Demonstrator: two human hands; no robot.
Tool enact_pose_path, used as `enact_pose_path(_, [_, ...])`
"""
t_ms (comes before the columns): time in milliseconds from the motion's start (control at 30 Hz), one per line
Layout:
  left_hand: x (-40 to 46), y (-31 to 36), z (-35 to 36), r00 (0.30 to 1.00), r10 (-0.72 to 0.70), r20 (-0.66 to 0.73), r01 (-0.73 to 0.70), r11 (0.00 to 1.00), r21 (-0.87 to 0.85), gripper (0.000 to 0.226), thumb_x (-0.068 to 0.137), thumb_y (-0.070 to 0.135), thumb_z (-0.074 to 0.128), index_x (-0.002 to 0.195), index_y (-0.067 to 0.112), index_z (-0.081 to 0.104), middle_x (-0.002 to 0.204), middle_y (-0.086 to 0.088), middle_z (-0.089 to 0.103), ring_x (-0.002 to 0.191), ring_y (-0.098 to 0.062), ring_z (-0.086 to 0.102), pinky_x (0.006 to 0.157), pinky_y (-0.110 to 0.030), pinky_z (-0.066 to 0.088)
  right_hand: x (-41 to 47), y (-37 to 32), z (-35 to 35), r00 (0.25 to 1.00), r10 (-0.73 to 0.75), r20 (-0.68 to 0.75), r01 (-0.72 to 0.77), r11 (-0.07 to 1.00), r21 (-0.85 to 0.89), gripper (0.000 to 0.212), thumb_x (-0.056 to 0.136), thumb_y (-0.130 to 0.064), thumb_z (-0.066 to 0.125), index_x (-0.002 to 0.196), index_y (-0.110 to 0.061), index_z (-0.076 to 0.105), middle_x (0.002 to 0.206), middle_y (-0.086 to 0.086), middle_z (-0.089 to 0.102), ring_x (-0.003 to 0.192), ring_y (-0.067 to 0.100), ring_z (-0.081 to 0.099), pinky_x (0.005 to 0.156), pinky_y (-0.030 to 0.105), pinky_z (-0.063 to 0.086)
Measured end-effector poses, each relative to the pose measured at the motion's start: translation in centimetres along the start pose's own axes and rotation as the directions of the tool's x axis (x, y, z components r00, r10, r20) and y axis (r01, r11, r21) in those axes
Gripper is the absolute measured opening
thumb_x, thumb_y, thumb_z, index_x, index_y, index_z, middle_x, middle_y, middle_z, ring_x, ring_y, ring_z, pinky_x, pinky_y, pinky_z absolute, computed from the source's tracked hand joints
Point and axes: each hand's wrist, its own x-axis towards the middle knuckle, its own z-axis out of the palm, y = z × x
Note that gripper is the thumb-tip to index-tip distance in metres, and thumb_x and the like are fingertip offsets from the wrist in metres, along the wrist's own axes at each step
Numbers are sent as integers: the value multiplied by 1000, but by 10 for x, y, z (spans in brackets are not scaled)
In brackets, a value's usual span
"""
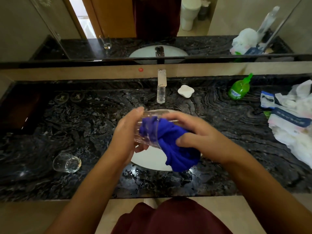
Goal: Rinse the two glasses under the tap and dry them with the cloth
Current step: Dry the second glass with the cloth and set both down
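Left hand fingers curled round the glass, thumb up on its far side, other fingers under it; held on its side over the sink, mouth turned right, likely so the cloth can go straight in. Right hand fingers bunched and pinching the blue cloth, thumb pressed on the wad, fingertips reaching to the glass rim. One end of the cloth stuffed inside the glass, the rest hanging loose below the right palm over the basin. Probably the drying step: a firm wrap on the outside to keep wet glass from slipping while the wad is twisted within.

Second glass lying on its side on the countertop, toward the front edge, left of the sink, well apart from both hands; wet or dry, impossible to tell. Tap at the back edge behind the basin, no water seen running. Soap dish just right of the tap, green bottle further right, plastic bags at the right end.
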Motion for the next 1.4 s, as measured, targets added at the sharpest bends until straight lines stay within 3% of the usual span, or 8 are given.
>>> enact_pose_path(167, [6,5,-8,967,-143,212,193,952,-237,42,97,52,54,84,14,66,58,-2,54,35,-14,46,31,-15,29,-7,5,1,932,-314,-182,261,928,-266,44,85,-7,73,124,-25,64,117,-8,77,98,16,73,83,31,59])
enact_pose_path(333, [6,4,-5,807,-311,502,454,870,-191,42,83,51,65,92,10,62,73,-13,40,31,-14,44,27,-15,30,2,-1,1,676,-736,39,411,333,-849,28,91,-6,76,118,-15,80,124,1,75,87,34,64,81,39,53])
enact_pose_path(600, [5,0,0,823,-403,401,465,883,-66,50,101,52,43,90,8,65,65,-15,58,32,-12,41,28,-12,25,9,-13,1,880,-391,271,344,130,-930,28,98,-32,67,125,-30,75,113,-8,78,76,28,63,50,33,46])
enact_pose_path(933, [3,-1,3,965,240,106,-255,952,167,24,88,54,53,81,32,59,63,6,61,49,-10,55,38,-22,40,17,4,34,966,-30,-258,-44,960,-275,22,98,-17,64,109,-26,81,69,2,71,44,14,54,43,27,43])
enact_pose_path(1067, [6,-18,-8,719,675,167,-695,684,223,19,96,36,49,110,31,61,88,7,70,71,-14,66,61,-30,53,18,7,44,923,352,-155,-244,848,470,38,92,-6,46,68,-20,73,49,0,49,33,7,28,35,14,19])
enact_pose_path(1200, [6,-22,-2,870,492,21,-491,864,110,21,92,47,50,99,33,65,82,3,68,66,-20,63,51,-33,50,10,-4,37,948,307,-78,-213,800,561,29,103,-13,46,119,0,66,79,22,65,50,20,60,36,24,41])
enact_pose_path(1300, [8,-16,0,973,137,-183,-160,980,-118,29,80,59,56,82,32,65,66,7,62,52,-10,55,44,-21,41,-11,-13,21,977,37,-209,-19,996,89,56,93,-25,61,147,-31,49,126,0,71,83,23,76,51,28,53])
enact_pose_path(1400, [9,-11,-6,997,-73,-35,62,967,-249,41,92,58,53,74,22,64,52,2,55,35,-12,43,36,-15,26,-17,-23,4,906,-424,12,327,679,-657,43,96,-16,65,137,-30,65,141,-8,66,101,7,70,79,9,47])
